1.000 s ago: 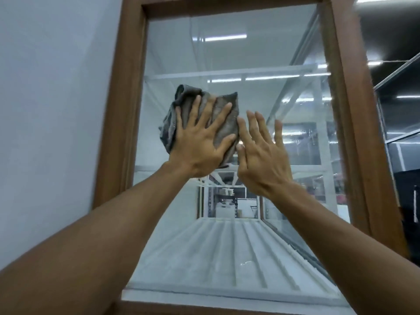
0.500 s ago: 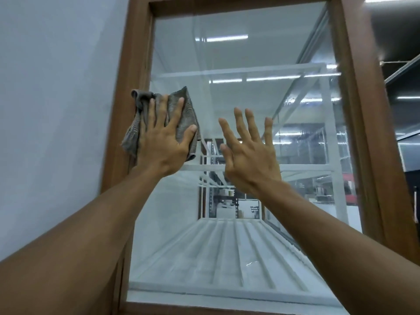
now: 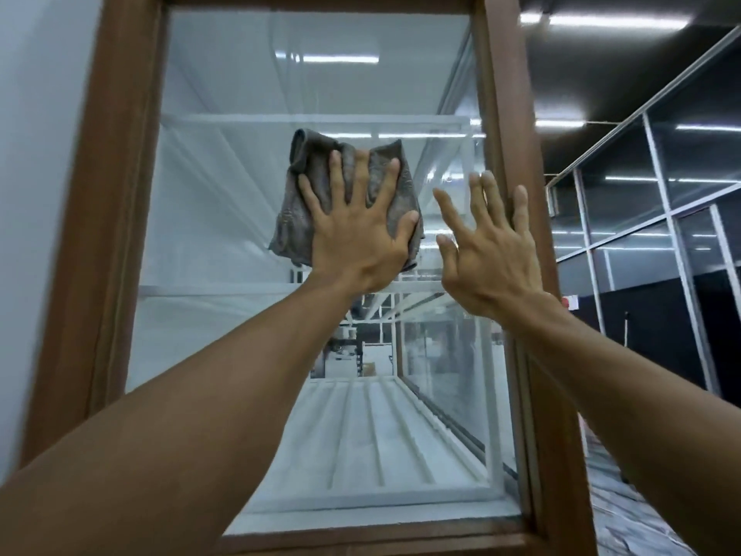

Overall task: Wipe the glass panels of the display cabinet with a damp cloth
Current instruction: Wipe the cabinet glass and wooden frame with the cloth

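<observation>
A tall glass panel [image 3: 224,186] in a brown wooden frame [image 3: 120,194] fills the view. My left hand [image 3: 357,238] lies flat with spread fingers on a crumpled grey cloth [image 3: 296,210], pressing it against the glass in the upper middle of the panel. My right hand [image 3: 487,254] is open beside it, fingers spread, with the fingertips over the frame's right post; I cannot tell if the palm touches the glass. Both bare forearms reach up from the bottom of the view.
Behind the glass are white shelves [image 3: 312,119] and a ribbed white cabinet floor [image 3: 385,435]. A pale wall [image 3: 36,154] adjoins the frame on the left. To the right stands a dark room with metal-framed glass partitions [image 3: 657,218] and ceiling lights.
My left hand has swept the cloth from the panel's left edge to the right, toward the middle. My right hand has shifted right to the frame's right post.
</observation>
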Motion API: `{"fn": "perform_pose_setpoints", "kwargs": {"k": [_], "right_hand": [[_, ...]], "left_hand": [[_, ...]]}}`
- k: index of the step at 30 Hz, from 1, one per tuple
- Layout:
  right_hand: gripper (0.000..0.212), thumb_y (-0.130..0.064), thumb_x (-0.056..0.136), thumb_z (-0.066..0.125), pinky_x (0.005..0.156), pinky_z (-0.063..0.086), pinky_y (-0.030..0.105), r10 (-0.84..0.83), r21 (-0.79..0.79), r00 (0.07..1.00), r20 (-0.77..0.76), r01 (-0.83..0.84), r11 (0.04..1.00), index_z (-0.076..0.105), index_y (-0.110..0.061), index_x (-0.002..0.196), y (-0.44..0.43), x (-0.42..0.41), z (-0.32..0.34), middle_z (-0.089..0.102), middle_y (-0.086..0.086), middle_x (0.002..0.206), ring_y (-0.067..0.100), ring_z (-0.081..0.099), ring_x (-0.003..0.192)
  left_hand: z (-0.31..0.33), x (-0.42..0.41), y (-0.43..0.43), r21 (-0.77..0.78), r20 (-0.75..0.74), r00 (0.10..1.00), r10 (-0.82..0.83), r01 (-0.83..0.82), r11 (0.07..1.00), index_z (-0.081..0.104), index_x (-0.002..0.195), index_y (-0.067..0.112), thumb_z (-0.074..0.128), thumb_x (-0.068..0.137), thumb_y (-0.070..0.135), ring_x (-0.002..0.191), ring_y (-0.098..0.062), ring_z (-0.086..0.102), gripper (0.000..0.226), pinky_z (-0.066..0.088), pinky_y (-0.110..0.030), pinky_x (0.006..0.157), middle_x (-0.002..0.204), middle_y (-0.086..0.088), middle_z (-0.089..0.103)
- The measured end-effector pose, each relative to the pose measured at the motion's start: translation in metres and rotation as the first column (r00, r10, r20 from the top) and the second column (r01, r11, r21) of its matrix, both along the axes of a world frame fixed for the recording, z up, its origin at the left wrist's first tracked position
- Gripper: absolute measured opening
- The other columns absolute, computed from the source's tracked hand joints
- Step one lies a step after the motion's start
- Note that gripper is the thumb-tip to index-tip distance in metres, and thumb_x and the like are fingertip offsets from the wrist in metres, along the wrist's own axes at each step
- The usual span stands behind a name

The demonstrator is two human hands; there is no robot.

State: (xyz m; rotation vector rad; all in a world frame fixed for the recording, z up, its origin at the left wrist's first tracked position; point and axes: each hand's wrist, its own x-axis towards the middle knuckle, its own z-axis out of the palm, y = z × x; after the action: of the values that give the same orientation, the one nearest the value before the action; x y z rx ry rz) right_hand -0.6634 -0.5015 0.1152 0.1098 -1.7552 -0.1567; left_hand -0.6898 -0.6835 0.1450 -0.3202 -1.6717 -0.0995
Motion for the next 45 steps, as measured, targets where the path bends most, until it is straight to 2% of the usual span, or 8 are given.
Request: {"fn": "perform_pose_setpoints", "kwargs": {"k": [8, 14, 18, 23, 28, 33, 38, 45], "right_hand": [[0.070, -0.030, 0.103, 0.025, 0.128, -0.011, 0.031, 0.292, -0.005, 0.956, -0.032, -0.292, 0.956, 0.000, -0.006, 0.164, 0.048, 0.002, -0.012, -0.007, 0.012, 0.172, 0.021, -0.011, 0.159], [0.066, -0.024, 0.101, 0.027, 0.131, -0.003, 0.036, 0.402, -0.026, 0.910, -0.098, -0.406, 0.913, 0.014, -0.004, 0.163, 0.056, -0.001, -0.027, 0.007, 0.012, 0.172, 0.021, -0.001, 0.160], [0.067, -0.032, 0.101, 0.026, 0.130, -0.007, 0.045, 0.319, -0.036, 0.942, -0.107, -0.324, 0.945, 0.018, -0.009, 0.163, 0.044, 0.003, -0.049, 0.006, 0.014, 0.172, 0.025, -0.003, 0.160], [0.065, -0.033, 0.103, 0.024, 0.130, -0.009, 0.043, 0.372, -0.010, 0.925, -0.079, -0.374, 0.927, 0.015, -0.012, 0.163, -0.001, -0.003, -0.053, 0.004, 0.014, 0.172, 0.024, -0.006, 0.160], [0.069, -0.044, 0.101, 0.009, 0.128, -0.013, 0.047, 0.377, -0.071, 0.926, -0.022, -0.378, 0.923, 0.005, -0.019, 0.165, -0.023, -0.014, -0.051, -0.006, 0.011, 0.173, 0.023, -0.012, 0.160], [0.066, -0.041, 0.104, 0.018, 0.126, -0.013, 0.056, 0.277, 0.008, 0.960, -0.041, -0.277, 0.961, 0.002, -0.021, 0.165, -0.052, -0.028, -0.062, -0.009, 0.012, 0.172, 0.028, -0.013, 0.159], [0.068, -0.038, 0.103, 0.018, 0.127, -0.002, 0.062, 0.302, 0.071, 0.950, -0.079, -0.297, 0.952, 0.009, -0.008, 0.163, -0.091, -0.032, -0.067, 0.004, 0.016, 0.172, 0.030, -0.002, 0.160], [0.062, -0.037, 0.104, 0.029, 0.124, -0.002, 0.067, 0.300, 0.104, 0.951, -0.071, -0.292, 0.951, 0.022, -0.021, 0.164, -0.158, -0.038, -0.063, 0.005, 0.017, 0.172, 0.033, -0.002, 0.160]], "left_hand": [[0.015, 0.004, 0.078, -0.095, 0.005, 1.000, -0.012, 0.012, 0.995, -0.001, 0.166, 0.035, 0.017, 0.104, 0.065, 0.158, -0.035, -0.019, 0.071, -0.014, -0.072, 0.119, 0.174, -0.006, -0.012], [-0.020, 0.003, 0.102, -0.209, 0.000, 0.999, -0.039, 0.038, 0.977, -0.002, 0.167, 0.028, 0.012, 0.107, 0.055, 0.159, -0.032, -0.020, 0.067, -0.010, -0.069, 0.122, 0.174, -0.008, -0.014], [-0.053, -0.005, 0.043, -0.375, -0.036, 0.999, -0.036, 0.020, 0.927, 0.009, 0.167, 0.032, 0.016, 0.102, 0.066, 0.161, -0.030, -0.010, 0.074, -0.003, -0.075, 0.119, 0.175, -0.004, -0.002], [-0.032, -0.004, 0.005, 0.019, -0.004, 0.999, 0.034, -0.033, 0.999, 0.002, 0.167, 0.034, 0.018, 0.101, 0.067, 0.160, -0.032, -0.013, 0.075, -0.010, -0.071, 0.121, 0.175, -0.005, -0.009], [-0.061, -0.006, -0.031, -0.367, -0.045, 0.999, 0.001, -0.018, 0.930, 0.010, 0.167, 0.032, 0.020, 0.101, 0.066, 0.161, -0.031, -0.010, 0.075, -0.008, -0.068, 0.123, 0.175, -0.006, -0.002], [-0.043, -0.009, -0.050, 0.013, -0.037, 0.998, 0.052, -0.052, 0.999, 0.004, 0.166, 0.037, 0.020, 0.100, 0.068, 0.161, -0.030, -0.012, 0.075, -0.012, -0.066, 0.123, 0.175, -0.002, -0.007], [-0.077, -0.010, -0.086, -0.248, -0.064, 0.998, 0.002, -0.018, 0.969, 0.015, 0.167, 0.029, 0.024, 0.106, 0.053, 0.162, -0.029, -0.007, 0.065, -0.014, -0.057, 0.126, 0.175, -0.005, 0.002], [-0.060, -0.012, -0.187, 0.059, -0.026, 0.997, 0.076, -0.074, 0.995, 0.009, 0.166, 0.036, 0.021, 0.101, 0.065, 0.161, -0.022, -0.008, 0.073, -0.005, -0.059, 0.127, 0.176, 0.003, -0.002]]}}
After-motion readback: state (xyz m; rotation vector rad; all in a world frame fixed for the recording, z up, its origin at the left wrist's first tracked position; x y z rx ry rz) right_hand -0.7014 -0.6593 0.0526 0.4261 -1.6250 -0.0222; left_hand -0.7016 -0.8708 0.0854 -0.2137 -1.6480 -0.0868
